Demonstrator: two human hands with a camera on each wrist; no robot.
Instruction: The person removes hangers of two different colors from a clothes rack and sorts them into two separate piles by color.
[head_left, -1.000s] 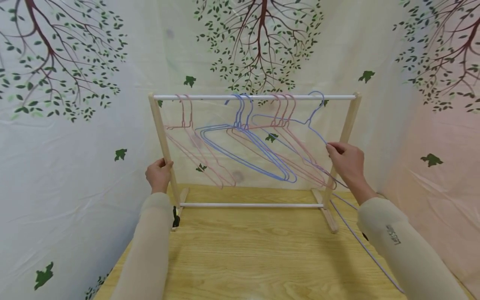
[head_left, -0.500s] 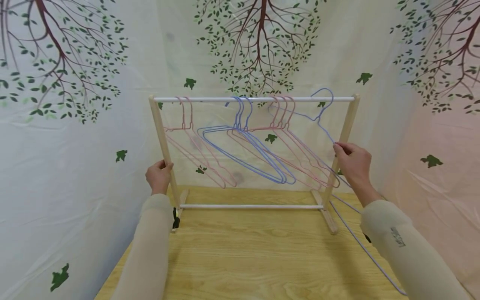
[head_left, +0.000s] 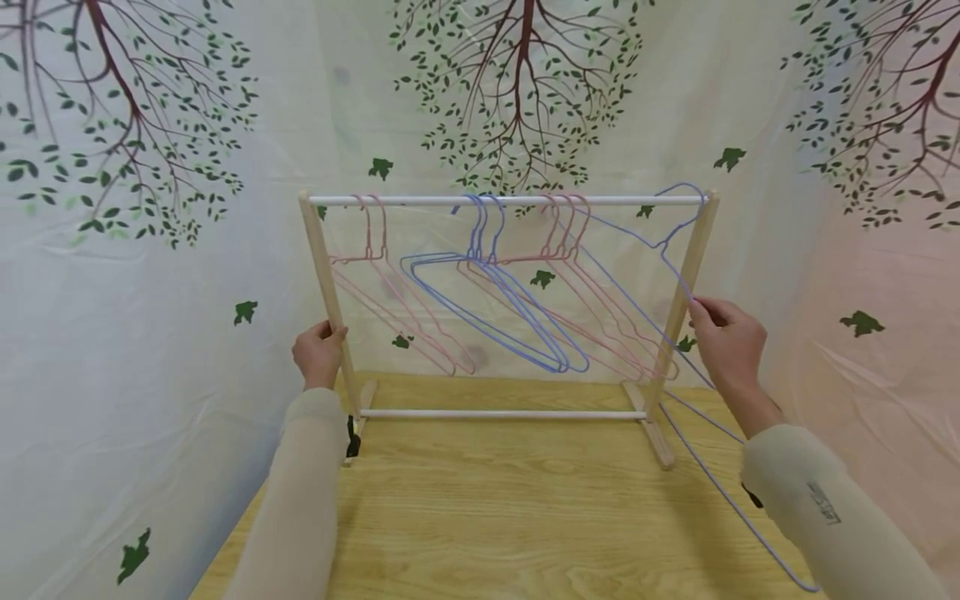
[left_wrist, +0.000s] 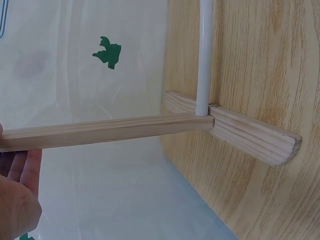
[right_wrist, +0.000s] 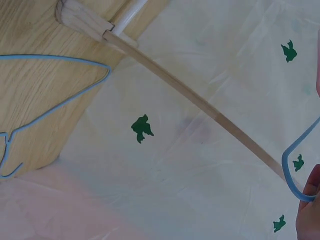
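A wooden rack with a white top rail (head_left: 427,201) stands on the table. My left hand (head_left: 318,353) grips its left post (left_wrist: 100,132) partway up. With my right hand (head_left: 731,342) I pinch a blue wire hanger (head_left: 618,227) by its sloping side, just outside the right post (head_left: 692,258). This hanger's hook is level with the rail's right end; whether it rests on the rail I cannot tell. In the right wrist view a bent blue corner (right_wrist: 286,165) of it shows by my fingers. Pink hangers (head_left: 572,242) and blue hangers (head_left: 480,233) hang from the rail.
Another blue hanger (right_wrist: 55,57) lies on the wooden table (head_left: 510,517) right of the rack, partly behind my right sleeve. Two pink hangers (head_left: 375,242) hang near the left post. A lower white bar (head_left: 502,414) joins the rack's feet. Leaf-printed cloth (head_left: 180,375) surrounds the table.
My right hand has moved to the right and slightly down with the blue hanger, bringing its hook to the right post. My left hand stays on the left post.
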